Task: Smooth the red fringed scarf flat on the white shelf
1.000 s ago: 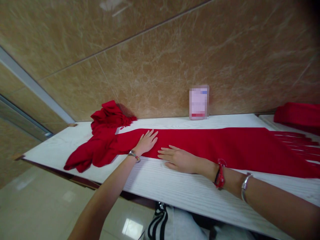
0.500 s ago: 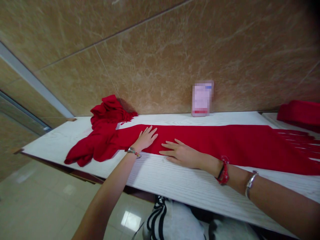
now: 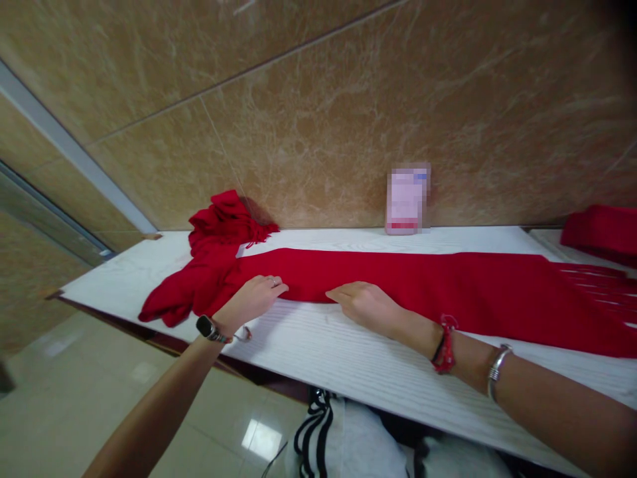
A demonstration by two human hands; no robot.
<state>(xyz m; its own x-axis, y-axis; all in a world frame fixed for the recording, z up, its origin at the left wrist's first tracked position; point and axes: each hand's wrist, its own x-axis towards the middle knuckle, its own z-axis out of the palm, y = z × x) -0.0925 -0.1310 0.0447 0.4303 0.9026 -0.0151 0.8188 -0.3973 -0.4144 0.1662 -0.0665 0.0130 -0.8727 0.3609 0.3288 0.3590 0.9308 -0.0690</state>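
Where the bench (image 3: 398, 362) has its near edge, pale clothing (image 3: 363, 438) with black stripes shows below it, and tiled floor (image 3: 109, 398) lies to the left. Across the bench from the right comes the right forearm, wearing a silver bangle (image 3: 496, 373) and, closer to the hand, a red bracelet (image 3: 445, 352); a watch (image 3: 208, 328) sits on the left wrist. The right hand (image 3: 365, 305) is palm down, its fingers held together and the tips at the near edge of the scarf (image 3: 423, 282). The left hand (image 3: 255, 297) has its fingers bent and drawn together at that same edge, nearer the scarf's bunched end. Whether either hand pinches the cloth I cannot tell. The scarf lies lengthwise on the bench, just beyond the hands and passing between them, flat from there to the fringe (image 3: 597, 282) on the right. To the left it runs into a crumpled heap (image 3: 216, 229) that reaches back near the wall (image 3: 318, 146). Beyond the flat part, a pink object (image 3: 405, 199), its face blurred, leans against the wall, and more red cloth (image 3: 602, 232) lies at far right.
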